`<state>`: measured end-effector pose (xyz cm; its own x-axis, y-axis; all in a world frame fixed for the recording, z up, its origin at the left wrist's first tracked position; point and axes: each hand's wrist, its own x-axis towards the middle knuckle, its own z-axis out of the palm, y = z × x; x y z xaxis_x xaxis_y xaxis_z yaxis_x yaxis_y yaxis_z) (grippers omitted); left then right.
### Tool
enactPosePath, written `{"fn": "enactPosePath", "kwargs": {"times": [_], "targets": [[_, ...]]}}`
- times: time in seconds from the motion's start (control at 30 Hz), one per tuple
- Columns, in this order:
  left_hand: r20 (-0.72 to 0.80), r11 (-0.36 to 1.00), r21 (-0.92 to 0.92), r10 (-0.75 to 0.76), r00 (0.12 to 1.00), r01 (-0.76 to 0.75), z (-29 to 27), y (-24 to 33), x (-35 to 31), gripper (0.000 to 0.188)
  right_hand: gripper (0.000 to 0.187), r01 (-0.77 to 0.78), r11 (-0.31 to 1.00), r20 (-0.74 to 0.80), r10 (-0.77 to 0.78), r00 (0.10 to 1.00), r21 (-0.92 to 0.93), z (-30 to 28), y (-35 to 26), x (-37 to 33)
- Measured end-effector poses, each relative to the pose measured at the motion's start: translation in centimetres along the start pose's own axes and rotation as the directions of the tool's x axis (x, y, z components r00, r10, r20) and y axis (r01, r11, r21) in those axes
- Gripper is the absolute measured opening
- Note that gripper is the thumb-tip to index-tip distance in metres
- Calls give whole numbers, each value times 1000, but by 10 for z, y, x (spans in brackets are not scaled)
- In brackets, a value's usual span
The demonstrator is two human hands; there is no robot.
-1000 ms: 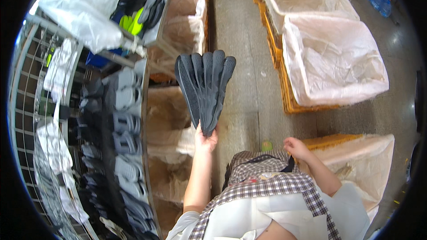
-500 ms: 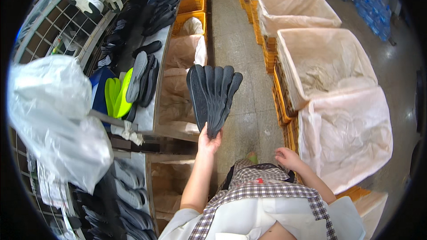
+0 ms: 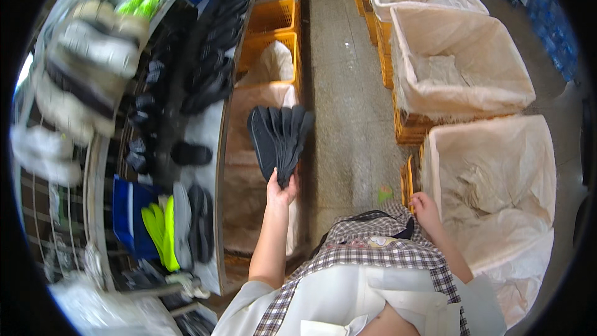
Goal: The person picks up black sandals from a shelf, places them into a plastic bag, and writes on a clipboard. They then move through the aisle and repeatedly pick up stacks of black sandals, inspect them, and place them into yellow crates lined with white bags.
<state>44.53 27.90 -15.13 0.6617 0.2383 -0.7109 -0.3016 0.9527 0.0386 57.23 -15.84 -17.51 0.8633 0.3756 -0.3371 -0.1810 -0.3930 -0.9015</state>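
My left hand is closed round the narrow ends of several black shoe insoles, held upright and spread like a fan. They are over the row of lined crates beside the shelf, and their right edges are blurred. Low at my right side, my right hand has its fingers curled in, with nothing visible in it. It is close to the left edge of a crate with a pale cloth liner; whether it touches the crate I cannot tell.
On the left shelf lie black insoles, yellow-green insoles and a blue box. Pale shoes sit on a wire rack. Orange crates line the aisle floor. Blue water bottles stand far right.
The view has moved forward along the aisle, so the shelf and crates have slid nearer. My left hand still holds the fanned insoles, now turned slightly. My right hand has shifted a little right.
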Motion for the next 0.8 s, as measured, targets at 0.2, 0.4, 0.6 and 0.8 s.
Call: {"fn": "enactPosePath", "kwargs": {"times": [0.2, 0.4, 0.6, 0.8], "targets": [[-208, 947, -3, 315, 926, -322, 88, 57, 97, 31, 15, 276, 954, -50, -284, 958, -117, -8, -93, 204], [-163, 984, -10, 176, 971, -180, 167, 121, 222, 32, 16, 292, 952, -28, -296, 955, -93, 21, -144, 361], [-116, 996, -19, 86, 989, -89, 296, 154, 368, 33, 15, 183, 970, -116, -202, 972, -160, 72, -224, 502], [-59, 996, 88, 40, 997, -35, 436, 175, 486, 36, 10, 167, 986, -109, -167, 980, -12, 77, -300, 617]]}}
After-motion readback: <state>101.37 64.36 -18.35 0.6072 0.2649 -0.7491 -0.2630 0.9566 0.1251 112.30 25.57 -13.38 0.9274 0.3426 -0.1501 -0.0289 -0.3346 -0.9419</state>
